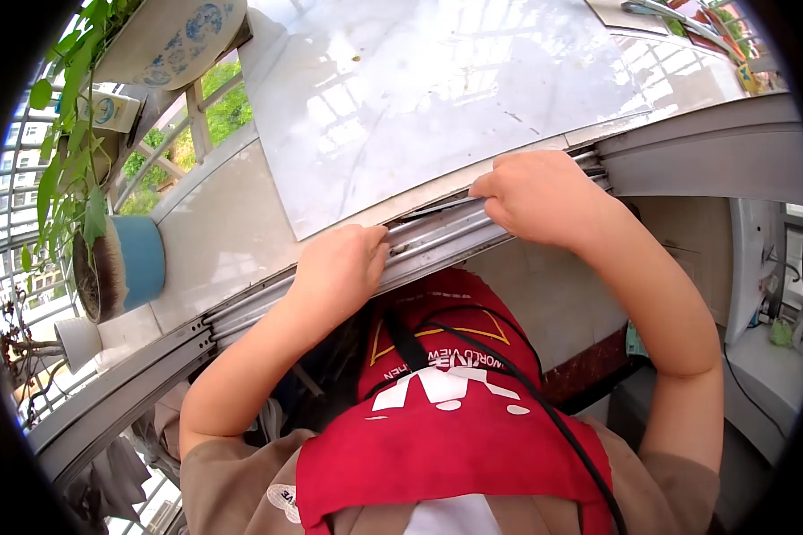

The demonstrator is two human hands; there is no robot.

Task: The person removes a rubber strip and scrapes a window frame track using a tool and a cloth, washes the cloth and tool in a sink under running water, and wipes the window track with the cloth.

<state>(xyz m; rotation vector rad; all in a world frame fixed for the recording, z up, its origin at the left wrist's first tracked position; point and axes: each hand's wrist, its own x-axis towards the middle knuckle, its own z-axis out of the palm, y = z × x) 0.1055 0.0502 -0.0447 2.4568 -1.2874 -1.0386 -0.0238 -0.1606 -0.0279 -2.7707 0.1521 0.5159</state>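
Observation:
A metal sliding track (pixel 446 234) with several parallel rails runs slantwise across the middle, in front of the red apron. My left hand (pixel 341 263) rests at the rails left of centre, its fingers curled together. Further right, my right hand (pixel 535 196) is closed over the far side of the same track, thumb and forefinger pressed together. Between the two hands a thin dark strip (pixel 437 210) lies along the far rail. Whatever the fingertips of either hand grip is too small or hidden to make out.
Beyond the track lies a glossy pale slab (pixel 401 98). Potted plants stand at the left, one in a blue pot (pixel 138 263). A grey frame (pixel 705 147) extends right. A black cable (pixel 544 406) crosses the red apron (pixel 455 437).

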